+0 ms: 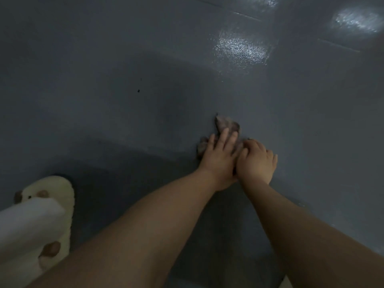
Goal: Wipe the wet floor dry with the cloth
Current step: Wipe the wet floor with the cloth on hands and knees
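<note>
A small crumpled grey-brown cloth lies on the dark grey floor, right of the middle of the head view. My left hand presses flat on the cloth with straight fingers and covers most of it. My right hand sits right beside it, touching it, with fingers curled down over the cloth's right edge. The part of the cloth beneath both hands is hidden. Bright glossy patches shine on the floor farther ahead.
At the lower left, a foot in a cream fluffy slipper stands under a white trouser leg. Two small dark specks mark the floor left of the middle. Thin floor seams run across the top right.
</note>
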Demonstrator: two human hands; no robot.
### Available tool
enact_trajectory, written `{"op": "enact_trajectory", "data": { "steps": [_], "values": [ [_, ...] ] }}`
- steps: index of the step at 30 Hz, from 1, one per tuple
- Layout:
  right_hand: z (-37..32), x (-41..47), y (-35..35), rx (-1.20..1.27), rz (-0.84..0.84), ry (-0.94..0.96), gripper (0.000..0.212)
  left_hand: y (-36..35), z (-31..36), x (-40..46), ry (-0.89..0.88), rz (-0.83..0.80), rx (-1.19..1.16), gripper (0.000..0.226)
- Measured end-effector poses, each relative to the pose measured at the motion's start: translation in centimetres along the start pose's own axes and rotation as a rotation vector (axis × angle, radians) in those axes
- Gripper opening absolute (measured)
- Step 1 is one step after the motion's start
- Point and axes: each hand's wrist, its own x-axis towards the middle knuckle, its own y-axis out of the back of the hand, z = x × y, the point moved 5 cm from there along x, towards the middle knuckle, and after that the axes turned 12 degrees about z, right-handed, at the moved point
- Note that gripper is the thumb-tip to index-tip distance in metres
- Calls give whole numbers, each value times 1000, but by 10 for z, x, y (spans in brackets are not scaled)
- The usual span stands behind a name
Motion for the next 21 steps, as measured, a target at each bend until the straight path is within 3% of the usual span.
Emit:
{"op": "enact_trajectory", "data": {
  "steps": [6,10,16,19,21],
  "values": [
    [-14,-3,-5,-37,37,-67,39,-1,-20,-4,-51,4,49,73],
    [-26,-10,-13,-77,3,-19,43,17,-102,-10,248,73,28,75],
    [-55,-25,-23,-121,-100,227,50,25,-231,-90,915,188,-57,68],
    [-71,-32,-27,-92,-141,288,51,22,-230,-100,1017,177,-67,69],
    [-81,-33,-28,-56,-131,305,50,23,-209,-86,929,213,-40,71]
  ]
}}
